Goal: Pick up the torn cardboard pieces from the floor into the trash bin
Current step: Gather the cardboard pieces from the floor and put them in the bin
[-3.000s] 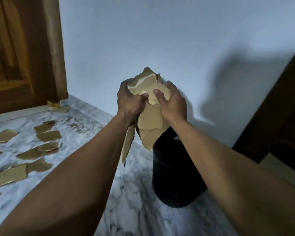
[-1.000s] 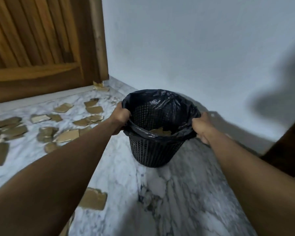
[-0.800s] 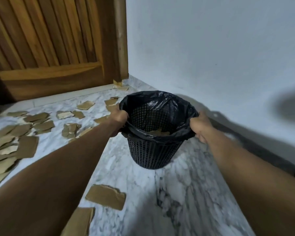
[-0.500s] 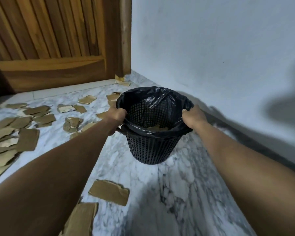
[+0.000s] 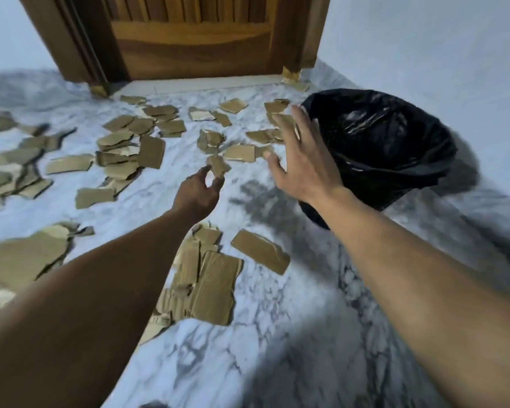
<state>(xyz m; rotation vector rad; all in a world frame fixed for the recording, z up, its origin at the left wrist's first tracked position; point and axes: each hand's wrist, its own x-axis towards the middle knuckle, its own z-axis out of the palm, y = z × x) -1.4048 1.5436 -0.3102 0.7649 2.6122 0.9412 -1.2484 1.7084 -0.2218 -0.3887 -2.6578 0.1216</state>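
Where the torn cardboard pieces (image 5: 150, 151) lie: strewn flat over the marble floor (image 5: 277, 348), thickest at left and centre, running up to the wooden door (image 5: 195, 39)
trash bin (image 5: 409, 169): black, with a black liner folded over the rim; stands on the floor at right, close to the white wall (image 5: 424, 39); inside too dark to tell the contents
left hand (image 5: 198, 192): reached out low over the floor, centre of view; thumb and fingers (image 5: 218, 181) curved into a half-closed C
small piece (image 5: 218, 165): right at the left fingertips; touched, pinched or just short of them, cannot tell
right hand (image 5: 301, 160): held above the floor just beside the bin's left rim, back of hand up; fingers straight and spread, holding nothing
large corrugated pieces (image 5: 215, 287): overlapping, near the camera, partly hidden under the left forearm
lone piece (image 5: 259, 254): flat on the floor between the two forearms, just right of the large ones
image quality: motion blur on the hands and near floor; fine edges of the pieces uncertain
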